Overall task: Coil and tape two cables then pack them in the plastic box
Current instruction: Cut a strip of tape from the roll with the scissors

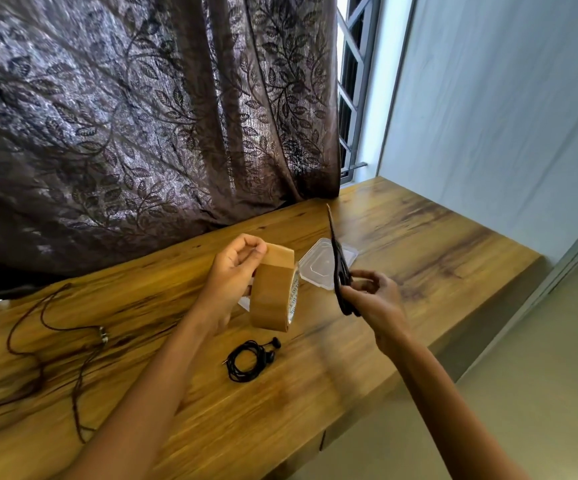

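My left hand (232,271) holds a roll of brown tape (273,299) above the wooden table (419,244), thumb and finger pinching the pulled-out free end. My right hand (372,294) grips dark scissors (337,261) by the handles, blades pointing up and away. A coiled black earphone cable (247,362) lies on the table below the tape roll. A loose brown cable (55,341) sprawls uncoiled at the left. The clear plastic box (318,265) sits behind the tape, partly hidden by the scissors.
A dark leaf-patterned curtain (142,133) hangs along the table's far edge. A window grille (349,98) and a white wall (488,98) stand at the right. The table's right edge drops to the floor (522,393).
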The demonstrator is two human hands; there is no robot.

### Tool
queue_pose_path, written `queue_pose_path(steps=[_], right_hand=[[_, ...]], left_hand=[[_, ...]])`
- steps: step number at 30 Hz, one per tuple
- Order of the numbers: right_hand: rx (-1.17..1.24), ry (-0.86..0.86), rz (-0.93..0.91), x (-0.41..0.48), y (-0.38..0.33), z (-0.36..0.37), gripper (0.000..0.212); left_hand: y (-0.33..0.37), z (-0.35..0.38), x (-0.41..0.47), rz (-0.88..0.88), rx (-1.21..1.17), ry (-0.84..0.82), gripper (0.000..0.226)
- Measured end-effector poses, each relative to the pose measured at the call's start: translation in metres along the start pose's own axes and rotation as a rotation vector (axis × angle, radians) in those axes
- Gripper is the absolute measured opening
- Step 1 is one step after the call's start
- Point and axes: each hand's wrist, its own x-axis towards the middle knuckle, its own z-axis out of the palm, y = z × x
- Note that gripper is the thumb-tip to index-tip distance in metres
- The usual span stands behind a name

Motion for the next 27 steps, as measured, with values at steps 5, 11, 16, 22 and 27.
queue_pose_path(steps=[5,11,16,22,27], right_hand=[[-0.075,-0.204,-0.308,-0.005,-0.047,0.001,0.041],[-0.248,-0.305,-0.452,0.009,-0.069,-0.016,0.057],[-0.474,-0.415,-0.524,0.015,-0.08,-0.033,0.056],[-0.556,-0.526,-0.543,0.02,-0.086,-0.032,0.055],[-0.653,-0.536,-0.589,0.023,-0.095,-0.024,0.058]], left_hand=[[0.018,-0.011,0.011,0.014,-0.02,-0.005,0.016],[0.041,-0.028,0.019,0.036,-0.07,0.034,0.019],[0.052,-0.04,0.02,0.042,-0.053,0.056,0.019],[0.057,-0.046,0.016,0.015,-0.027,0.005,0.019],[0.056,-0.045,0.013,-0.012,-0.01,-0.034,0.017]])
